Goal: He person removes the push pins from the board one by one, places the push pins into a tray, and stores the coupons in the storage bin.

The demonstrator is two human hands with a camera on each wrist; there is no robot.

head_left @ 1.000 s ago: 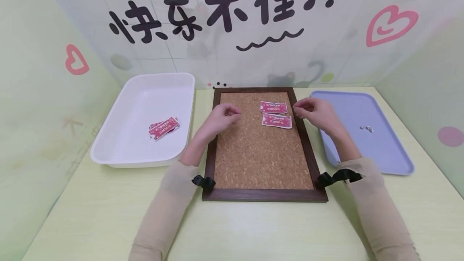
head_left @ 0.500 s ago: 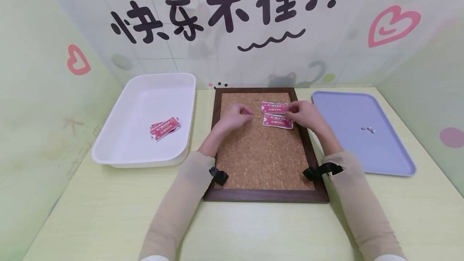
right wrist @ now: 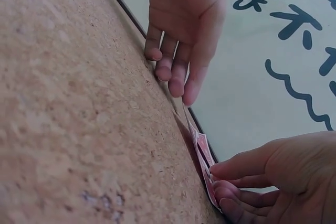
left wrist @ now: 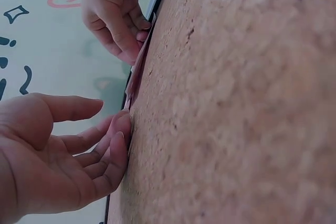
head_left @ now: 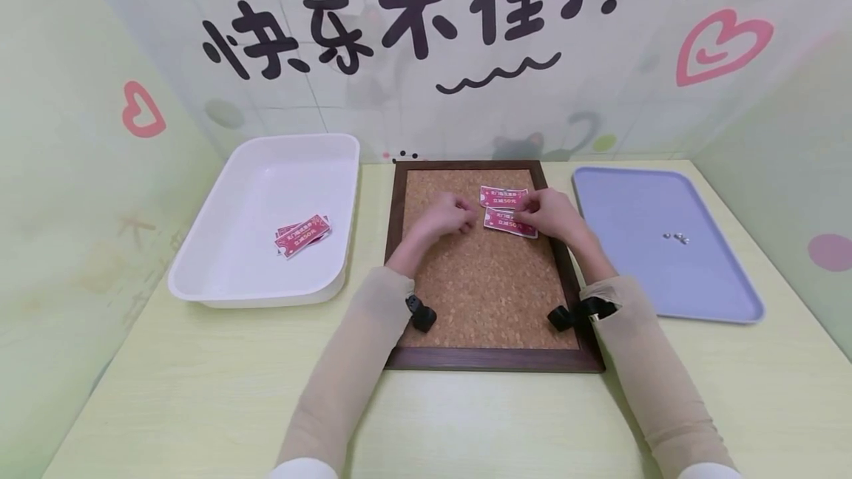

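Two pink printed coupons lie one above the other near the top right of the framed cork board (head_left: 479,294). My right hand (head_left: 552,213) is over the right part of the lower coupon (head_left: 502,222), partly covering it. Between its thumb and fingertips, a small pale thumbtack (right wrist: 209,173) shows faintly in the right wrist view. Just left of the coupons, my left hand (head_left: 449,214) has relaxed, bent fingers (left wrist: 122,124) near the lower coupon's left end; its thumb stands apart in the left wrist view. Above, the upper coupon (head_left: 495,196) lies partly behind my right fingertips.
A white tub (head_left: 266,168) on the left holds several more coupons (head_left: 302,235). On the right, a blue tray (head_left: 639,272) bears several small shiny thumbtacks (head_left: 679,238). A printed wall stands behind the table (head_left: 479,420).
My right hand has come left from the board's right edge onto the lower coupon. My left hand has moved right toward the coupons' left ends. Both coupons stay in place.
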